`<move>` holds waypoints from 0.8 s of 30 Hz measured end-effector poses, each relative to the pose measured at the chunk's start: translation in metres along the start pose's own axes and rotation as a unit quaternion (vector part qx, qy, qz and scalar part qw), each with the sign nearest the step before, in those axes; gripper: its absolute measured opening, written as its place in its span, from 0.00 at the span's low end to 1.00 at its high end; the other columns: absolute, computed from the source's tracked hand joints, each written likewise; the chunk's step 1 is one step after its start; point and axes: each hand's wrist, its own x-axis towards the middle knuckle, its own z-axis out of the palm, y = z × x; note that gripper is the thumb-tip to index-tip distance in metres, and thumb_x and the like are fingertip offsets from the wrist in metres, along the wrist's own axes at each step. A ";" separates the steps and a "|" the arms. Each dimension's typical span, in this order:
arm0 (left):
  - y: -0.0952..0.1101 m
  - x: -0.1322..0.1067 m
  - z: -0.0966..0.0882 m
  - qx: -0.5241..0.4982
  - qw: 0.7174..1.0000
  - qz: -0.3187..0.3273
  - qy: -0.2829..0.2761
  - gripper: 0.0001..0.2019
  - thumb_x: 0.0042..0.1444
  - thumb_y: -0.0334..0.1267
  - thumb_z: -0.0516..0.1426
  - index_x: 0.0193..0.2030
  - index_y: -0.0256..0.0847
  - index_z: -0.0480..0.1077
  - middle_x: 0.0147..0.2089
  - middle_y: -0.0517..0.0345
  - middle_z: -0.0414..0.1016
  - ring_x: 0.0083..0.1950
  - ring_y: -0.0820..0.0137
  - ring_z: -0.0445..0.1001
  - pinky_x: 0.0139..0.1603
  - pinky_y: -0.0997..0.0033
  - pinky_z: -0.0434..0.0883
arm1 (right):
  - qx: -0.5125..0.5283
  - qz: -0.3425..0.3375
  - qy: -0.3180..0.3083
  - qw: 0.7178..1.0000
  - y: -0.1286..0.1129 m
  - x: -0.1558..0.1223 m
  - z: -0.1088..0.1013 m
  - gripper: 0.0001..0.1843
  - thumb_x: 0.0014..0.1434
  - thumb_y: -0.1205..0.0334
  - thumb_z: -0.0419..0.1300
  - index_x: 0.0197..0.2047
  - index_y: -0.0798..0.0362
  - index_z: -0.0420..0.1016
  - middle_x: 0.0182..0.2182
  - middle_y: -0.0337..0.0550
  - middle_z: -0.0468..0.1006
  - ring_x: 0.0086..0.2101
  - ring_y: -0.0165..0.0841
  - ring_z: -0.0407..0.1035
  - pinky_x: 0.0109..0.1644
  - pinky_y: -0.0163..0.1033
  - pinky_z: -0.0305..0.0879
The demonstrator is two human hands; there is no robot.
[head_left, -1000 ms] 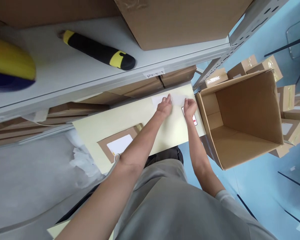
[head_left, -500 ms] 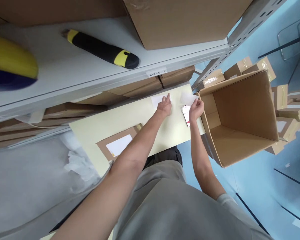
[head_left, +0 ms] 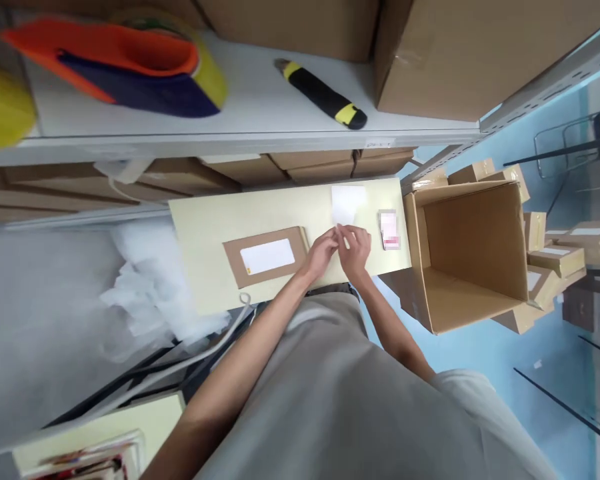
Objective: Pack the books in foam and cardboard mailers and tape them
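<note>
My left hand (head_left: 322, 256) and my right hand (head_left: 356, 252) meet over the pale tabletop (head_left: 200, 220), fingertips pinched together. At their fingertips is the near edge of a white paper sheet (head_left: 349, 200), which reaches away from me; whether a second sheet lies under it I cannot tell. Left of my hands lies a flat cardboard parcel (head_left: 235, 267) with a white label (head_left: 267, 257) on its top. A phone (head_left: 390, 230) with a lit screen rests on the table to the right of my right hand.
A large open carton (head_left: 475, 247) stands at the table's right end, with several taped boxes (head_left: 555, 257) beyond it. Above the table, a shelf (head_left: 260, 100) holds a black-and-yellow utility knife (head_left: 325, 97) and an orange-and-blue tape dispenser (head_left: 145, 73). Crumpled white wrapping (head_left: 150, 287) hangs at the left.
My left hand has drawn back from the paper on the table, and my right hand has come left with its sheet. Both hands now meet at the paper. The view has shifted left.
</note>
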 end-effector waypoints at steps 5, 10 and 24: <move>0.003 -0.078 -0.060 -0.178 0.968 -0.099 0.149 0.20 0.61 0.60 0.66 0.38 0.44 0.76 0.38 0.52 0.85 0.50 0.57 0.88 0.55 0.58 0.86 | 0.079 -0.085 -0.167 0.979 -0.054 -0.052 0.019 0.16 0.76 0.55 0.65 0.61 0.39 0.90 0.60 0.53 0.86 0.61 0.49 0.79 0.69 0.57 0.79; -0.003 -0.109 -0.104 -0.170 0.956 -0.135 0.198 0.32 0.52 0.73 0.72 0.32 0.45 0.71 0.26 0.60 0.75 0.34 0.61 0.84 0.42 0.59 0.86 | 0.123 -0.050 -0.163 0.978 -0.071 -0.061 0.009 0.20 0.73 0.49 0.72 0.65 0.41 0.88 0.76 0.54 0.75 0.75 0.50 0.70 0.78 0.61 0.73; 0.011 -0.149 -0.153 -0.174 0.935 -0.058 0.302 0.30 0.61 0.71 0.69 0.30 0.44 0.73 0.24 0.59 0.70 0.22 0.72 0.66 0.21 0.71 0.62 | 0.256 0.027 -0.313 0.914 -0.122 -0.025 -0.036 0.19 0.61 0.39 0.79 0.50 0.39 0.96 0.53 0.37 0.93 0.56 0.48 0.88 0.67 0.55 0.86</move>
